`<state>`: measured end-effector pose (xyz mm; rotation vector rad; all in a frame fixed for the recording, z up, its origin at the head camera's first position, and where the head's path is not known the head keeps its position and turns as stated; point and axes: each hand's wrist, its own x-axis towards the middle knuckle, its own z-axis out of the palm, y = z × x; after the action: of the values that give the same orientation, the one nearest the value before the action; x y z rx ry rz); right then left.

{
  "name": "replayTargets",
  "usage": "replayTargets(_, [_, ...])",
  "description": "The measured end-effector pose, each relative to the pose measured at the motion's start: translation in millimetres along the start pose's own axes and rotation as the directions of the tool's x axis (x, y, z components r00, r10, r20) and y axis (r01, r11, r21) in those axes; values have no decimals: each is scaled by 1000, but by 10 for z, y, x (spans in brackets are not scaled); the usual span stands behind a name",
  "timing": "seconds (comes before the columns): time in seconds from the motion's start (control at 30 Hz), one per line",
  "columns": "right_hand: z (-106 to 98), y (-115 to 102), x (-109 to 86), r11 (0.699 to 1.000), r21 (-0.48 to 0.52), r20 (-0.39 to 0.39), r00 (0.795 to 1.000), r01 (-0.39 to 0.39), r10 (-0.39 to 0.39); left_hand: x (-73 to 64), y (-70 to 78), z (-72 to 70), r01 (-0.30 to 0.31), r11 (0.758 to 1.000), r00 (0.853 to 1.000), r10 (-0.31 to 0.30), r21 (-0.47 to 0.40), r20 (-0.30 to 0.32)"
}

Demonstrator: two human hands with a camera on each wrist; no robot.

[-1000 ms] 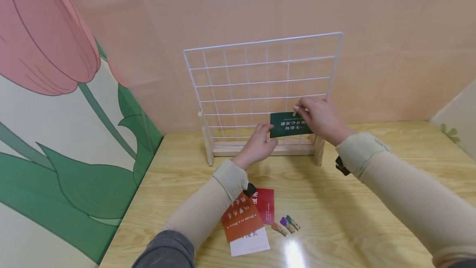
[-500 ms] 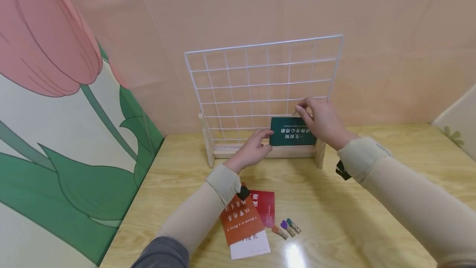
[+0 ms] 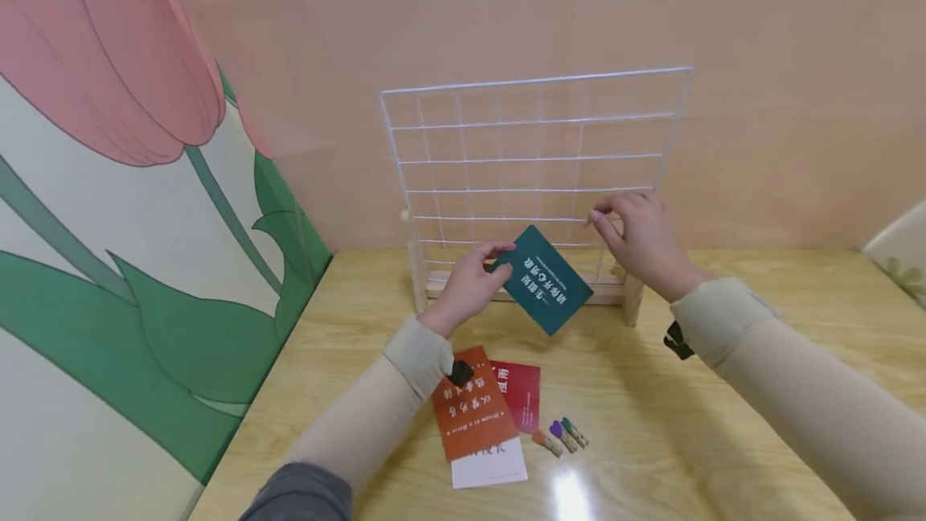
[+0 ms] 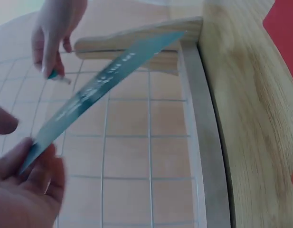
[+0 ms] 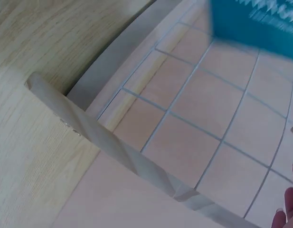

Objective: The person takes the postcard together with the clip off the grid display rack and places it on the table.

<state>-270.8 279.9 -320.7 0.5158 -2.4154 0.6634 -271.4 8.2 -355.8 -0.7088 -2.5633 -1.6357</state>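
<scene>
A dark green card (image 3: 544, 284) with white lettering hangs tilted in front of the wire grid, its corner pinched by my left hand (image 3: 472, 281). In the left wrist view, the same card (image 4: 96, 90) appears nearly edge-on between thumb and fingers. My right hand (image 3: 644, 235) is near the grid's lower right part, apart from the card. Between its thumb and fingertips it pinches a small clothespin (image 4: 58, 77) with a teal end, mostly covered by the fingers. The white wire grid (image 3: 537, 159) stands upright in a wooden base (image 3: 437, 289).
On the table (image 3: 362, 328), an orange card (image 3: 473, 416) overlaps a red card (image 3: 526, 398) and a white card (image 3: 495, 469). Right of them lie 3 small clothespins (image 3: 565, 436) with orange, purple and green ends. Behind the grid rises a pinkish wall (image 3: 506, 14).
The green card has come away from the grid, turning and tilting in my left hand toward the table's front. My right hand no longer touches the card and still pinches the clothespin.
</scene>
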Motion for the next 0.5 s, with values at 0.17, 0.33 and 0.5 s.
replayTargets(0.17, [-7,16,-81,1000,-12,-28,1000,9,-9,-37,-49,-82,-2,997,983,-12,-72,-182])
replayTargets(0.33, [1,-5,-198,991,-46,-60,990,125,-128,-104,-110,-182,6,999,977,-17,-52,-214])
replayTargets(0.5, [16,-60,-326,982,-49,-29,982,183,-184,-180,-173,-250,22,998,981,-32,-53,-191])
